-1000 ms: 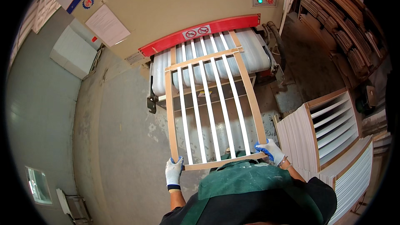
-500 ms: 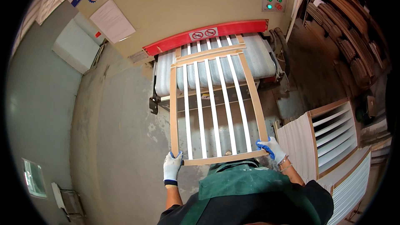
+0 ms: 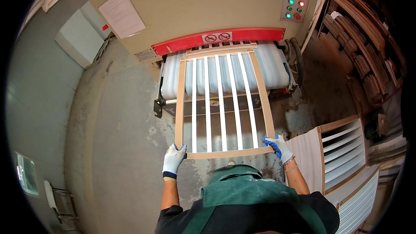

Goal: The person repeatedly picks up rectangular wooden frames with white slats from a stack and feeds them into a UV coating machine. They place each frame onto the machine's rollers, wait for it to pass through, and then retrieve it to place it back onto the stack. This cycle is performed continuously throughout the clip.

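Note:
A slatted frame (image 3: 268,112) with tan edges and white slats stretches away from me. Its far end lies over the conveyor belt (image 3: 173,76) of a machine; the near end is held up off the floor. My left hand (image 3: 174,157), in a white glove with a blue palm, grips the near left corner. At the near right corner, my right hand (image 3: 278,147), gloved alike, has its fingers closed round the edge. Beyond this frame a second slatted frame (image 3: 193,52) lies on the belt, mostly hidden under the red guard bar (image 3: 182,43).
The beige machine (image 3: 190,6) has a panel of lit buttons (image 3: 295,3) on the right. Stacked slatted frames (image 3: 305,156) stand beside my right arm. Long boards (image 3: 359,47) fill a rack at the far right. A grey wall (image 3: 34,91) runs along the left.
The frame and both my hands have moved forward, toward the machine. The second frame has gone further under the red bar. The view has shifted slightly.

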Motion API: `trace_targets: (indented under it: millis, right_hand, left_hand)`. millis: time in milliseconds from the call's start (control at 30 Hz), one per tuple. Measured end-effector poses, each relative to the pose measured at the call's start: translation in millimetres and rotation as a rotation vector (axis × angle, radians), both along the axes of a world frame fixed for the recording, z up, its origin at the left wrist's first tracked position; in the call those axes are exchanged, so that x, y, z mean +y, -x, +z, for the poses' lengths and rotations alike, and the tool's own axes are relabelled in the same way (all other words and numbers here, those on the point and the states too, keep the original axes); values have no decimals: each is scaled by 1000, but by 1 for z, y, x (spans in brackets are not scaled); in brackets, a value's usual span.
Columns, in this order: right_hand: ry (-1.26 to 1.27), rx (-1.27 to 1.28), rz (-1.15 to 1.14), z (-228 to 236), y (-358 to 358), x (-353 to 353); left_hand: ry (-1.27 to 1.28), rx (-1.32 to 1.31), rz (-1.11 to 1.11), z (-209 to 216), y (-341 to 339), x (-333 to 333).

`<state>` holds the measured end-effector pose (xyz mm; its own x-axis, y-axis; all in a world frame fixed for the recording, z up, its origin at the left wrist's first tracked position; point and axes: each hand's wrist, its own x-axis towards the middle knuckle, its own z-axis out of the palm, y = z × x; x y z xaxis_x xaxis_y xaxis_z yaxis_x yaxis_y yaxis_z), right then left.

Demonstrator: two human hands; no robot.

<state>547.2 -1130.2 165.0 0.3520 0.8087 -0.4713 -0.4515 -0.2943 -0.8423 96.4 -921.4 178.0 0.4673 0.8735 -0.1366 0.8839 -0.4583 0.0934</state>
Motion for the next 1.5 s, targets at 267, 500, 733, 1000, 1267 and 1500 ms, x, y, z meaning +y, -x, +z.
trace_targets:
  millis: [267, 500, 733, 1000, 1267, 1500]
  right_hand:
    - [-3, 5, 9, -3, -18, 32]
    - [-31, 184, -98, -3, -18, 33]
    - [8, 62, -502, -55, -25, -79]
    - [1368, -1538, -549, -108, -72, -270]
    - [1692, -1117, -103, -81, -121, -323]
    - [1602, -1251, 201, -82, -148, -329]
  left_hand:
    - [78, -150, 77, 8, -23, 33]
    - [30, -66, -55, -11, -17, 74]
    - [491, -617, 476, 10, -61, 95]
    - [632, -1048, 509, -7, -37, 122]
    - [643, -913, 584, -18, -42, 95]
    - [1000, -505, 516, -91, -119, -29]
